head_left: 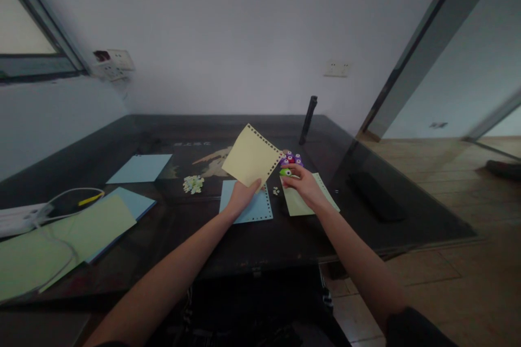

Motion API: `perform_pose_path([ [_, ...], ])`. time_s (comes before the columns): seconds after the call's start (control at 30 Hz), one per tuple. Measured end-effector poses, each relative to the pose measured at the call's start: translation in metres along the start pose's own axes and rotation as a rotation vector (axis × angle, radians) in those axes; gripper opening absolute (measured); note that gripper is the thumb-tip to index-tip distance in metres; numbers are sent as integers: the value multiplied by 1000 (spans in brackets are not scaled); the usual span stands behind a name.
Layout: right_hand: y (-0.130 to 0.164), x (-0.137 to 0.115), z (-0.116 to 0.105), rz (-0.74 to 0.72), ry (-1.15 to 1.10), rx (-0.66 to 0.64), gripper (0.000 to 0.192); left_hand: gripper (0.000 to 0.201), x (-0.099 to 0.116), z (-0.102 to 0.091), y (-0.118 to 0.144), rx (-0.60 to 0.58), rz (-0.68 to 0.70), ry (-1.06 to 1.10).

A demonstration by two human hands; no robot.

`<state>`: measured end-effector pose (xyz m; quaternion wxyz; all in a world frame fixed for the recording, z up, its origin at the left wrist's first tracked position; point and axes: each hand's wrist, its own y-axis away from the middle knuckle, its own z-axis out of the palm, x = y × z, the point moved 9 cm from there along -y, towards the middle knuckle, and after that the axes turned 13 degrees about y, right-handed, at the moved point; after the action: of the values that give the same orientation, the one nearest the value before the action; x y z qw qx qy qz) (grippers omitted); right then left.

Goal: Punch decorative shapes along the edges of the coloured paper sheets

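Note:
My left hand (245, 195) pinches the lower corner of a pale yellow sheet (251, 157), which is raised and tilted. Small holes run along two of its edges. In my right hand (303, 183) is a small green paper punch (285, 172) with a white round spot, close to the sheet's right corner. Behind it sits a cluster of several purple and red punches (291, 160). Beneath my left hand lies a blue sheet (254, 209) with holes along its edges. Another pale yellow sheet (299, 206), also with holes along an edge, lies under my right hand.
Paper bits form a pile (193, 184) on the dark table (195, 244), and a smaller pile (275, 191) lies between the sheets. A blue sheet (140, 168), stacked paper (97, 222) and a white cable (61, 195) are left. A black upright object (308, 119) stands behind; a dark flat object (376, 195) lies right.

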<state>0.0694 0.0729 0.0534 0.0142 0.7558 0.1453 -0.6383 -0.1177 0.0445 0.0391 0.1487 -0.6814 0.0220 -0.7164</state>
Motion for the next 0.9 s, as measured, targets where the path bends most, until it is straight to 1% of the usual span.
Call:
perform_pose_path([
  [0.1,-8,-7,-22,4,-32,78,44,15,-1,-6,-4,16,-1,-10],
  [0.17,-17,-11,-41,-11,-42,142,45,15,-2,-10,-7,22,-2,4],
  [0.23,-28,-12,-63,-30,-2,216,41,16,-2,-13,-11,25,1,22],
  [0.3,-40,-8,-78,-48,123,249,36,19,0,-18,-15,31,14,26],
  [0.37,-53,-1,-84,-79,340,234,29,22,3,-22,-19,31,19,7],
  [0.43,-61,5,-82,-136,646,229,22,23,5,-25,-21,25,6,-32],
  [0.5,-67,14,-75,-150,923,189,17,23,4,-26,-22,22,-21,-79],
  [0.6,-72,30,-60,-133,1183,71,15,23,2,-27,-21,23,-57,-123],
  [0.7,-75,38,-48,-149,1273,-19,16,23,1,-26,-21,18,-66,-130],
  [0.9,-88,46,-44,-154,1227,-41,19,19,2,-26,-22,10,-51,-126],
])
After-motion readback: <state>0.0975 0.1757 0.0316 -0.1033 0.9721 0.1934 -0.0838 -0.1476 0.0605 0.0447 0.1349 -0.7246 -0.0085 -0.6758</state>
